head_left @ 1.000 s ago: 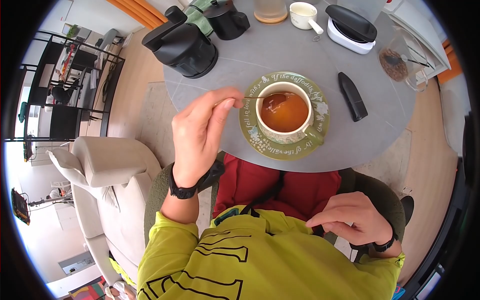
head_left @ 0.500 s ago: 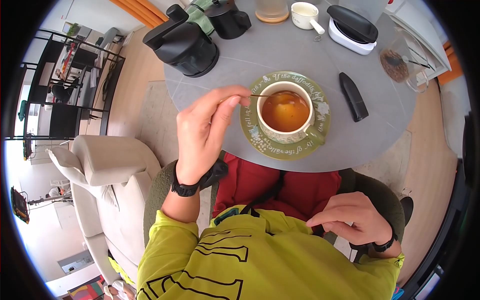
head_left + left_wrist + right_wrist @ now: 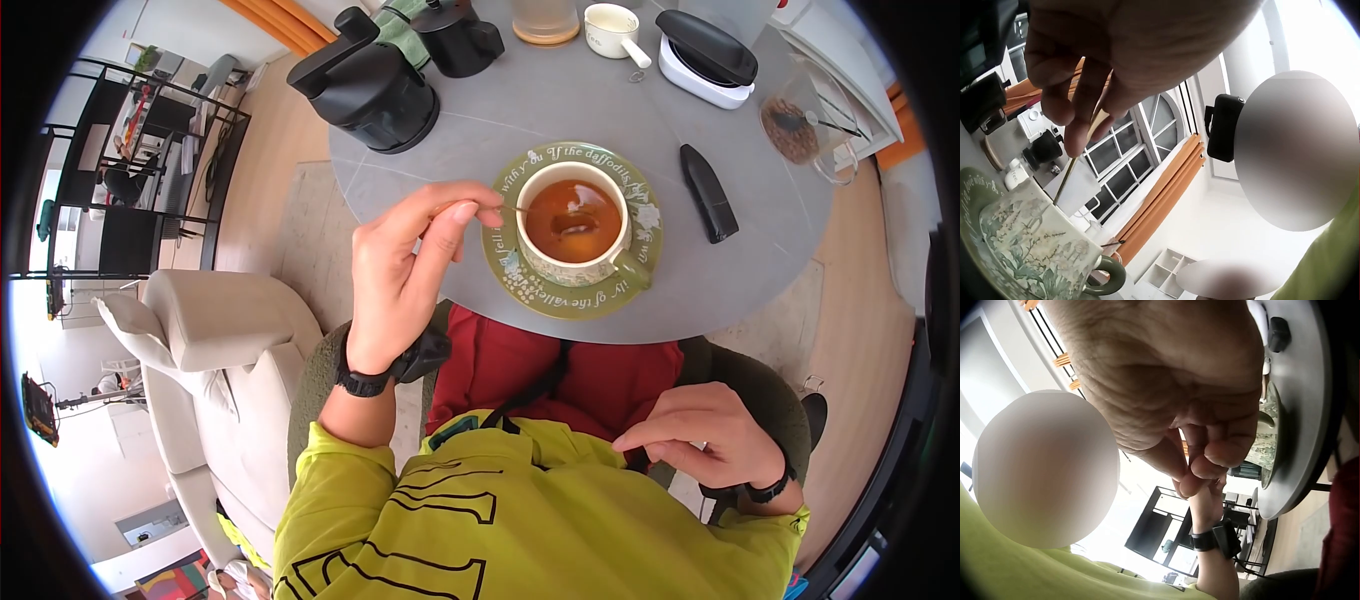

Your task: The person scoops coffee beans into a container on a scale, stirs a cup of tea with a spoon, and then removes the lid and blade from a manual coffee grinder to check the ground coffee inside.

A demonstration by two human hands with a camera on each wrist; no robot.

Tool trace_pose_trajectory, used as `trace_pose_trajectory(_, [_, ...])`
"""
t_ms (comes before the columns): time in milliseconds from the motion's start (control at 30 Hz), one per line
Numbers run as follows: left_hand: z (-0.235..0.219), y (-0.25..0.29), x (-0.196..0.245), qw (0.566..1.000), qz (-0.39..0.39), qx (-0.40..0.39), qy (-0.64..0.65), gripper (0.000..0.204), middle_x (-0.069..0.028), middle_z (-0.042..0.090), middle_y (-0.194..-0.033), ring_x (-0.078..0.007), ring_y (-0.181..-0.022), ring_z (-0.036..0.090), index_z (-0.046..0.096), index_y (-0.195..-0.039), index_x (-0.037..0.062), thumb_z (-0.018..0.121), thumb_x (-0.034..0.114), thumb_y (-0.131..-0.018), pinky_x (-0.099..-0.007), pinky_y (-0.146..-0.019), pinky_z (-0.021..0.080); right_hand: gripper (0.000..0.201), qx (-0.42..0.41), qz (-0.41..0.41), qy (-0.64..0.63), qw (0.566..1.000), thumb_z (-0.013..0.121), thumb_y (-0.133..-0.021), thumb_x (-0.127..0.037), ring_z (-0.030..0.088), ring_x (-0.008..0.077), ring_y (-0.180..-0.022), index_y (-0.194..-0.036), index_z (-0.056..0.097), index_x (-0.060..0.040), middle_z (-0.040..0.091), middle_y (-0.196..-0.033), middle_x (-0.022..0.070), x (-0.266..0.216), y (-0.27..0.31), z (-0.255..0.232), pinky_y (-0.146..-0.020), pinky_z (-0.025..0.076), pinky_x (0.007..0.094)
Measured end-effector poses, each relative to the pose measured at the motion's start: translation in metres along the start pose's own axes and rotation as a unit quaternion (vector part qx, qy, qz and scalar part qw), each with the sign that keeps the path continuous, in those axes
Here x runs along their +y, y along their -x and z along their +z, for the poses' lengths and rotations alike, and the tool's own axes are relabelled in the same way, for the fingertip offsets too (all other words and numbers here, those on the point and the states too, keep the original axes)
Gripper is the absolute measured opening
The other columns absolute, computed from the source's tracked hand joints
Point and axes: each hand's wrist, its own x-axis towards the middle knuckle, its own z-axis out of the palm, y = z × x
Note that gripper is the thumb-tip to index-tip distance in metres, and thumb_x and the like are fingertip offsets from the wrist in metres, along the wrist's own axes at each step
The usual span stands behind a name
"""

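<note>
As my left hand [image 3: 393, 272] is pinching the spoon [image 3: 1064, 181], I'm seemingly stirring.
My right hand [image 3: 718, 435] (loosely curled, empty) is idling; the cup [image 3: 1038, 242] is likely needing gentle turns next.

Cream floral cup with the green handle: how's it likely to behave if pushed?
The cup likely feels weighty and may slosh, given the amber-brown liquid inside. Its glossy, ceramic look suggests stiff but chippable. The wide green lettered saucer beneath might slide along with it.
</note>
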Motion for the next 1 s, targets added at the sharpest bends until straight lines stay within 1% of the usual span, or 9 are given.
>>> trace_pose_trajectory(267, [-0.004, 0.0, 0.001, 0.994, 0.027, 0.032, -0.098, 0.015, -0.0049, 0.068, -0.079, -0.0058, -0.057, 0.05, 0.067, -0.099, 0.0015, 0.054, 0.005, -0.093, -0.0206, -0.053, 0.042, 0.029, 0.004, 0.001, 0.002, 1.0, 0.066, -0.077, 0.002, 0.057, 0.0206, -0.058, -0.104, 0.068, -0.0092, 0.06, -0.07, 0.0053, 0.0, 0.0, 0.0, -0.052, 0.044, 0.0299])
trace_pose_trajectory(367, [-0.007, 0.002, 0.001, 0.996, 0.011, 0.022, -0.084, 0.015, -0.0043, 0.068, -0.077, -0.0051, -0.057, 0.049, 0.067, -0.098, 0.0012, 0.053, 0.005, -0.093, -0.0201, -0.053, 0.041, 0.029, 0.002, 0.003, 0.002, 1.0, 0.066, -0.078, 0.002, 0.057, 0.0206, -0.058, -0.104, 0.068, -0.0093, 0.059, -0.07, 0.0053, 0.0, 0.0, -0.001, -0.052, 0.044, 0.0301])
trace_pose_trajectory(467, [-0.004, 0.001, -0.003, 1.0, -0.005, 0.0, -0.026, 0.016, -0.0035, 0.069, -0.077, -0.0042, -0.056, 0.048, 0.067, -0.098, 0.0009, 0.052, 0.006, -0.094, -0.0195, -0.052, 0.041, 0.029, -0.005, 0.011, 0.007, 1.0, 0.066, -0.078, 0.002, 0.057, 0.0206, -0.058, -0.104, 0.068, -0.0095, 0.059, -0.069, 0.0054, 0.0, -0.001, -0.001, -0.052, 0.044, 0.0306])
trace_pose_trajectory(567, [0.006, 0.0, -0.004, 0.998, -0.046, -0.016, 0.048, 0.018, -0.0026, 0.07, -0.08, -0.0037, -0.057, 0.048, 0.067, -0.101, 0.0007, 0.051, 0.009, -0.096, -0.0189, -0.053, 0.042, 0.029, -0.004, 0.01, 0.005, 1.0, 0.066, -0.078, 0.002, 0.056, 0.0207, -0.058, -0.104, 0.068, -0.0095, 0.059, -0.069, 0.0055, 0.001, -0.001, -0.001, -0.052, 0.043, 0.0311])
trace_pose_trajectory(700, [0.01, -0.004, -0.005, 0.997, -0.042, -0.008, 0.064, 0.018, -0.0031, 0.07, -0.081, -0.004, -0.057, 0.048, 0.067, -0.102, 0.0008, 0.052, 0.008, -0.096, -0.0194, -0.054, 0.042, 0.029, -0.007, 0.012, 0.007, 1.0, 0.065, -0.078, 0.002, 0.056, 0.0209, -0.058, -0.104, 0.068, -0.0094, 0.058, -0.069, 0.0054, 0.0, -0.001, -0.002, -0.052, 0.043, 0.0312])
trace_pose_trajectory(767, [0.009, -0.005, -0.006, 1.0, -0.006, 0.013, 0.004, 0.017, -0.0039, 0.069, -0.081, -0.0045, -0.057, 0.048, 0.067, -0.102, 0.0012, 0.053, 0.007, -0.095, -0.02, -0.054, 0.042, 0.029, -0.005, 0.011, 0.005, 1.0, 0.065, -0.078, 0.002, 0.056, 0.0209, -0.058, -0.104, 0.068, -0.0094, 0.058, -0.069, 0.0053, -0.001, -0.001, -0.002, -0.052, 0.043, 0.0312])
trace_pose_trajectory(800, [0.008, -0.006, -0.005, 1.0, -0.006, 0.012, 0.004, 0.017, -0.0039, 0.069, -0.081, -0.0045, -0.057, 0.048, 0.067, -0.102, 0.0012, 0.053, 0.007, -0.095, -0.02, -0.054, 0.042, 0.029, -0.004, 0.009, 0.004, 1.0, 0.065, -0.078, 0.002, 0.056, 0.0209, -0.058, -0.104, 0.068, -0.0094, 0.058, -0.069, 0.0053, 0.0, 0.0, -0.002, -0.052, 0.043, 0.0311])
trace_pose_trajectory(867, [0.005, -0.006, -0.005, 0.996, 0.036, 0.04, -0.077, 0.016, -0.0042, 0.068, -0.079, -0.0051, -0.056, 0.048, 0.067, -0.101, 0.0016, 0.053, 0.005, -0.094, -0.0205, -0.053, 0.041, 0.029, -0.002, 0.008, 0.002, 1.0, 0.065, -0.078, 0.002, 0.056, 0.0209, -0.058, -0.105, 0.068, -0.0094, 0.058, -0.069, 0.0052, 0.0, 0.0, -0.002, -0.052, 0.043, 0.0311])
trace_pose_trajectory(1000, [-0.007, -0.001, 0.002, 0.994, 0.031, 0.031, -0.098, 0.015, -0.0041, 0.068, -0.078, -0.0055, -0.055, 0.048, 0.067, -0.1, 0.0009, 0.054, 0.004, -0.093, -0.0205, -0.053, 0.041, 0.029, 0.001, 0.008, 0.004, 1.0, 0.065, -0.078, 0.002, 0.056, 0.0207, -0.058, -0.104, 0.068, -0.0096, 0.058, -0.069, 0.0052, 0.0, 0.0, -0.001, -0.052, 0.043, 0.0311])
